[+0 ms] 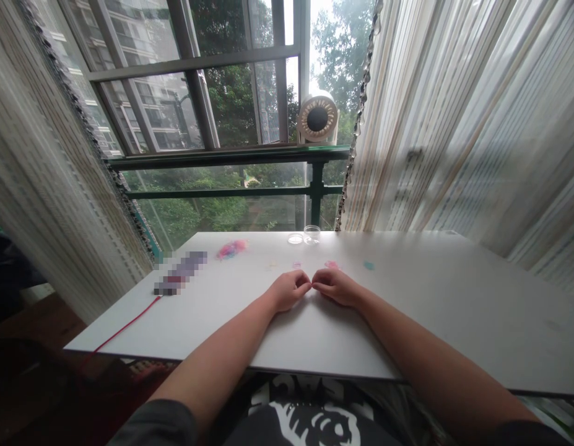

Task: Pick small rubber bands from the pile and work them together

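My left hand (290,290) and my right hand (335,287) meet over the white table, thumbs and fingers pinched together at the tips. Whatever lies between the fingertips, if anything, is too small to make out. Just beyond the hands is a row of little coloured heaps: a pale yellow one (272,264), a lilac one (296,264), a pink one (332,264) and a teal one (369,265). Farther left sits a larger mixed heap of pink, blue and orange bits (232,249). The separate pieces are too small to name.
A clear round container (311,235) stands at the table's (435,310) back edge beside a clear lid (295,238). At left, a blurred-out device (182,272) has a red cable (129,323) running over the front edge. A white fan (317,118) stands by the window.
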Demonstrator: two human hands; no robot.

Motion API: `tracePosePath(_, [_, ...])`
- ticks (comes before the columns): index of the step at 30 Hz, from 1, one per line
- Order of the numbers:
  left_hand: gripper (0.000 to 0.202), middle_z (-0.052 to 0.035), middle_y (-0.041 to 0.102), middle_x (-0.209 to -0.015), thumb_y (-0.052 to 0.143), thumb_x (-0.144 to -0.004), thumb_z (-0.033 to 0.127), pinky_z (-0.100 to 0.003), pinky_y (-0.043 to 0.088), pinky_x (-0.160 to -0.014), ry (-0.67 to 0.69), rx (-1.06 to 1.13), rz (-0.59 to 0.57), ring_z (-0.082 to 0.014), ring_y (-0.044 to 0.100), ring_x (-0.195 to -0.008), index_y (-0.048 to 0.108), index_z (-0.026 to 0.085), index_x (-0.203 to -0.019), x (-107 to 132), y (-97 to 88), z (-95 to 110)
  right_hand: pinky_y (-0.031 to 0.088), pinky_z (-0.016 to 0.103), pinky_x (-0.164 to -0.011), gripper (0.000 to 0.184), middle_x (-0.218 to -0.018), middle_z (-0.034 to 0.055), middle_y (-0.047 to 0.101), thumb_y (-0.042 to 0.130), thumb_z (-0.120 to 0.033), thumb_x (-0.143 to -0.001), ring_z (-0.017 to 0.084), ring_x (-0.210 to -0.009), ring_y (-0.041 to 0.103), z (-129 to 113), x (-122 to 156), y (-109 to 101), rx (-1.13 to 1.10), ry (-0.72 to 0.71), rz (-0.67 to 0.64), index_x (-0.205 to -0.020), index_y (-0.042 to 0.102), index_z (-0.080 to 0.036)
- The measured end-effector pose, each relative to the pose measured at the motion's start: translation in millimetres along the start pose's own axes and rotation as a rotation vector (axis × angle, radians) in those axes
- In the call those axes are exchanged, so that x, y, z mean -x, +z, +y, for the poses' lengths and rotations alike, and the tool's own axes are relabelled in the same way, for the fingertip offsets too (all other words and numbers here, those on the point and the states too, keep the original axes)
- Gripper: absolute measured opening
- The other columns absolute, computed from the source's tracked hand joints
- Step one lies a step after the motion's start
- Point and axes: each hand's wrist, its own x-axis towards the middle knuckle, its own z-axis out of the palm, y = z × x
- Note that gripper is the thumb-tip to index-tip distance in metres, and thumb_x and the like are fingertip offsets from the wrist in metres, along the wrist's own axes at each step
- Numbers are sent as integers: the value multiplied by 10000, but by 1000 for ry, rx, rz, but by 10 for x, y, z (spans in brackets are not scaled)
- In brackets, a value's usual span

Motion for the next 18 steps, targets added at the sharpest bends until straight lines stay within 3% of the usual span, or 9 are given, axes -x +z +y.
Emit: tracePosePath(18, [192,-19,644,-777,508,-788,321,-234,424,-637,32,-22,28,-131,547,-692,625,172,-820,-2,-17,-46,369,229,-552,91,-591,-7,539,521,-214,-749,112,-567,473,-17,-2,-2,66,3,14,-720,574,-146])
